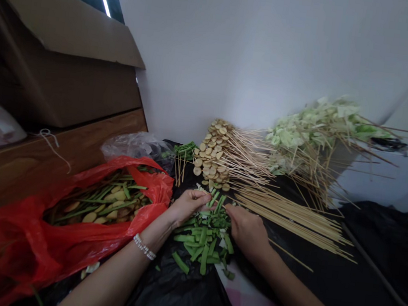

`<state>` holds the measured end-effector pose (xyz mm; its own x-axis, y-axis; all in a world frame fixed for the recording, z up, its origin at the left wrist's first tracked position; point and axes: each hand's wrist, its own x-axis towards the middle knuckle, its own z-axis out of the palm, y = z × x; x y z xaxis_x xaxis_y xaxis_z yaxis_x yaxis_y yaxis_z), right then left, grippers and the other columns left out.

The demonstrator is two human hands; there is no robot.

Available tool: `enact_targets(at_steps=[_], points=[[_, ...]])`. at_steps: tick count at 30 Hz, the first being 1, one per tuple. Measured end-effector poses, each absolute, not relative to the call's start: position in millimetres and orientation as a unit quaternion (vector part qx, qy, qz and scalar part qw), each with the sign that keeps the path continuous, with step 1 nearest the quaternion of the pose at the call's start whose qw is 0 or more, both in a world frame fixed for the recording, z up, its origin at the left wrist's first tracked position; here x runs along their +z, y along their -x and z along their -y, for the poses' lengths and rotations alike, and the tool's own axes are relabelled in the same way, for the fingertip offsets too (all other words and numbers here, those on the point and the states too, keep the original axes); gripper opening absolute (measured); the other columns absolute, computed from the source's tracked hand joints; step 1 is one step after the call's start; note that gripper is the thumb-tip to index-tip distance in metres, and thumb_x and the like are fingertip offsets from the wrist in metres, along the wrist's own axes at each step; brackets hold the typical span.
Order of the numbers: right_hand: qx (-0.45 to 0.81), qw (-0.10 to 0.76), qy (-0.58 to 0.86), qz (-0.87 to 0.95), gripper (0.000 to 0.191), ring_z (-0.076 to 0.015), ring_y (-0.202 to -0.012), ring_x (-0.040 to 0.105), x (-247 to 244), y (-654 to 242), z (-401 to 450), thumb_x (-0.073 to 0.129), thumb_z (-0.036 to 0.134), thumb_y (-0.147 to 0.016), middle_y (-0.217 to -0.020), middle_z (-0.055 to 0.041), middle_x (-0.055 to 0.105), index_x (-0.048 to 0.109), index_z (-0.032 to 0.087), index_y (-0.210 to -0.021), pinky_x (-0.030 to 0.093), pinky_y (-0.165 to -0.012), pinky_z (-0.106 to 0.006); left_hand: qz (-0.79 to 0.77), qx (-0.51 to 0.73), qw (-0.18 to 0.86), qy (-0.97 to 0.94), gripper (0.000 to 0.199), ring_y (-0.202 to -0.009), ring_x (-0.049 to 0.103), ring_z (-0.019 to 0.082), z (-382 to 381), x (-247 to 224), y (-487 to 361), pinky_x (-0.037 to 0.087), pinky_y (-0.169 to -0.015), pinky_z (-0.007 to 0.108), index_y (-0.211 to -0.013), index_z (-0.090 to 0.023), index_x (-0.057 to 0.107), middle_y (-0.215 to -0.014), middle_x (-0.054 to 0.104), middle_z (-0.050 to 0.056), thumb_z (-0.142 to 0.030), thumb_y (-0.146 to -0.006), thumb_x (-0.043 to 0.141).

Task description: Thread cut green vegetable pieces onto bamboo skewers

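Observation:
Over a pile of cut green vegetable pieces (201, 243), my left hand (190, 206) pinches a green piece between thumb and fingers. Close to its right, my right hand (248, 229) is closed on a thin wooden skewer (230, 205), whose tip points toward the left hand. Part of the skewer is hidden by the fingers. Just beyond the hands stand skewers threaded with round yellowish slices (213, 152). Bare skewers (293, 220) lie in a bundle to the right of them.
At the left, an open red plastic bag (83, 242) holds slices and green strips. Leafy skewers (316, 122) are piled at the back right against the white wall. A clear plastic bag (139, 147) and a cardboard box (81, 81) are at the back left. Black plastic (184, 301) covers the surface.

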<state>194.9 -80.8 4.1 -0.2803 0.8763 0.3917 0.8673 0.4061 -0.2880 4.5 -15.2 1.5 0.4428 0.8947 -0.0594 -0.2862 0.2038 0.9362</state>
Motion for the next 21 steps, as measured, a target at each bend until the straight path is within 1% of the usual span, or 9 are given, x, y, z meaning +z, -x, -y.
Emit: enact_targets(at_steps=[3, 5, 7, 10, 13, 15, 16, 18, 21], points=[[-0.037, 0.216, 0.548, 0.807, 0.028, -0.0144, -0.074, 0.06, 4, -194, 83, 0.037, 0.012, -0.09, -0.082, -0.0035, 0.066, 0.062, 0.021, -0.098, 0.036, -0.063, -0.022, -0.331, 0.418, 0.7, -0.475, 0.032, -0.075, 0.067, 0.017, 16, 4, -5, 0.05, -0.084, 0.031, -0.073, -0.011, 0.072, -0.075, 0.071, 0.005, -0.038, -0.059, 0.082], [-0.033, 0.233, 0.546, 0.804, 0.027, -0.0143, -0.076, 0.061, 2, -195, 82, 0.036, 0.015, -0.092, -0.084, -0.0033, 0.067, 0.062, 0.021, -0.1, 0.036, -0.064, -0.022, -0.344, 0.412, 0.691, -0.484, 0.032, -0.075, 0.067, 0.017, 16, 6, -3, 0.05, -0.083, 0.029, -0.074, -0.013, 0.073, -0.074, 0.071, 0.005, -0.04, -0.06, 0.081], [-0.031, 0.261, 0.547, 0.795, 0.027, -0.0143, -0.079, 0.062, 0, -197, 79, 0.035, 0.018, -0.094, -0.086, -0.0034, 0.067, 0.062, 0.021, -0.099, 0.037, -0.067, -0.022, -0.358, 0.401, 0.671, -0.51, 0.035, -0.075, 0.067, 0.018, 14, 6, 0, 0.05, -0.079, 0.028, -0.078, -0.014, 0.074, -0.074, 0.072, 0.005, -0.046, -0.063, 0.078], [-0.05, 0.288, 0.558, 0.777, 0.028, -0.0152, -0.082, 0.062, -3, -202, 74, 0.035, 0.022, -0.096, -0.089, -0.0045, 0.068, 0.063, 0.02, -0.1, 0.038, -0.069, -0.023, -0.397, 0.376, 0.577, -0.607, 0.034, -0.07, 0.065, 0.017, 8, 2, 8, 0.048, -0.071, 0.025, -0.078, -0.014, 0.075, -0.073, 0.072, 0.006, -0.046, -0.068, 0.074], [-0.066, 0.288, 0.566, 0.77, 0.028, -0.0158, -0.082, 0.062, -4, -207, 71, 0.036, 0.022, -0.095, -0.09, -0.0042, 0.069, 0.063, 0.02, -0.104, 0.038, -0.071, -0.024, -0.435, 0.318, 0.441, -0.718, 0.023, -0.069, 0.062, 0.016, 1, -4, 15, 0.045, -0.067, 0.023, -0.076, -0.014, 0.075, -0.074, 0.072, 0.005, -0.035, -0.067, 0.075], [-0.069, 0.285, 0.565, 0.771, 0.027, -0.0158, -0.081, 0.062, -4, -208, 70, 0.037, 0.021, -0.095, -0.09, -0.0039, 0.069, 0.063, 0.02, -0.103, 0.038, -0.07, -0.024, -0.443, 0.281, 0.399, -0.752, 0.02, -0.069, 0.061, 0.016, 0, -5, 18, 0.044, -0.065, 0.023, -0.077, -0.015, 0.075, -0.074, 0.072, 0.004, -0.032, -0.068, 0.073], [-0.07, 0.282, 0.564, 0.773, 0.027, -0.0157, -0.081, 0.062, -4, -208, 70, 0.037, 0.021, -0.095, -0.089, -0.0038, 0.069, 0.063, 0.02, -0.102, 0.038, -0.07, -0.024, -0.437, 0.269, 0.401, -0.759, 0.02, -0.068, 0.06, 0.016, 1, -4, 19, 0.044, -0.065, 0.023, -0.077, -0.014, 0.075, -0.073, 0.071, 0.004, -0.032, -0.068, 0.072], [-0.07, 0.278, 0.563, 0.775, 0.027, -0.0153, -0.079, 0.062, -4, -207, 70, 0.037, 0.021, -0.095, -0.086, -0.0038, 0.069, 0.063, 0.019, -0.098, 0.038, -0.07, -0.023, -0.402, 0.239, 0.443, -0.765, 0.021, -0.066, 0.059, 0.014, 5, 1, 20, 0.043, -0.064, 0.023, -0.076, -0.013, 0.075, -0.071, 0.07, 0.004, -0.032, -0.068, 0.072], [-0.068, 0.278, 0.561, 0.777, 0.027, -0.0147, -0.081, 0.062, -4, -207, 71, 0.036, 0.02, -0.095, -0.086, -0.0042, 0.069, 0.063, 0.02, -0.096, 0.038, -0.071, -0.023, -0.316, 0.12, 0.533, -0.775, 0.023, -0.063, 0.056, 0.012, 12, 14, 22, 0.042, -0.061, 0.021, -0.081, -0.014, 0.075, -0.068, 0.066, 0.002, -0.032, -0.067, 0.073]])
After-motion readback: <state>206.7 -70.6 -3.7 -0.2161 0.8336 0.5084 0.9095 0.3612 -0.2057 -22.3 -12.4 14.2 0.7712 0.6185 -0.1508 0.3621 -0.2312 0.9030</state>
